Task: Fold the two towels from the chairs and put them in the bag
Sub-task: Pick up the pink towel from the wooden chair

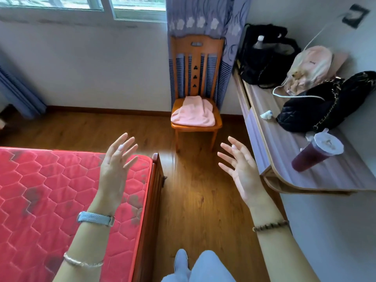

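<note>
Left hand: I see the left hand (117,165) up in the air at about 10 o'clock, over the corner of the bed. Its fingers are spread wide and hold nothing.
Right hand: The right hand (240,169) is up at about 2 o'clock, over the floor, palm turned in. Its fingers are spread wide too and hold nothing.
Towel: A pink towel (193,115) lies in a soft heap on the seat of the chair, at 12 o'clock, well apart from both hands.
Chair: The wooden chair (196,58) stands at 12 o'clock with its back to a purple curtain (203,17).
Bags: On the desk (284,123) at 2 o'clock I see a black bag (262,62) far back, a pink bag (311,68) next to it, and a black quilted bag (325,104) with a chain nearer to me. I cannot tell which one is for the towels.
Cup: A cup (313,157) of dark purple drink stands on the desk near the quilted bag.
Bed: A red mattress (50,200) fills the 8 o'clock side.
Wrists: The left wrist has a watch (95,218). The right wrist has a bead band (270,225).
Floor: The brown wood floor (195,190) runs from my feet to the chair.
</note>
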Tool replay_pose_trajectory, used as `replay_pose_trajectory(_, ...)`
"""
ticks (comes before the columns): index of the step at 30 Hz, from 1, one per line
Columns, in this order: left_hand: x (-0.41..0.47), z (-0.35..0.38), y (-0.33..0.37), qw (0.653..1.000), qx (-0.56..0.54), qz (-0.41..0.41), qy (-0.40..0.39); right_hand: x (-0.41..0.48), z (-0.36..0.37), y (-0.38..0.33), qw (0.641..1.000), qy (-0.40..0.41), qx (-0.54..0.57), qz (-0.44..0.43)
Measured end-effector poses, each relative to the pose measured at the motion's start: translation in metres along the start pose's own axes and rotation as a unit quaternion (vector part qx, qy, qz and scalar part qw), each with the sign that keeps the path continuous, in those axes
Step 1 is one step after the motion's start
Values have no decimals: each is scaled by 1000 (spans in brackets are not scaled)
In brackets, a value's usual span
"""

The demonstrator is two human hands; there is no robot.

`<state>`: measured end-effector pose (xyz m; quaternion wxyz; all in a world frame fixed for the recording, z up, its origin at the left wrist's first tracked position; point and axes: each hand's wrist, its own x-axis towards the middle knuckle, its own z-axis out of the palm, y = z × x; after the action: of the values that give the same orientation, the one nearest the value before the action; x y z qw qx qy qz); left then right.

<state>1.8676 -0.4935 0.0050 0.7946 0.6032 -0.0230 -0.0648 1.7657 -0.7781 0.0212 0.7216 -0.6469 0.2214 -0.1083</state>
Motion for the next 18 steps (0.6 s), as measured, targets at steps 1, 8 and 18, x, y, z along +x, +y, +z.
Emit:
replay_pose_trajectory(1, 11, 2, -1, 1000, 2, -1, -2, 10, 1, -2, 1000, 4, 1, 0)
replay_pose_trajectory(8, 89, 28, -14, 1000, 10, -19, -8, 89, 0, -8, 1000, 17, 12, 10)
replay_pose_trajectory(18, 214, 78, -30, 999, 38, -38, 0, 236, -1, -22, 999, 25, 17, 27)
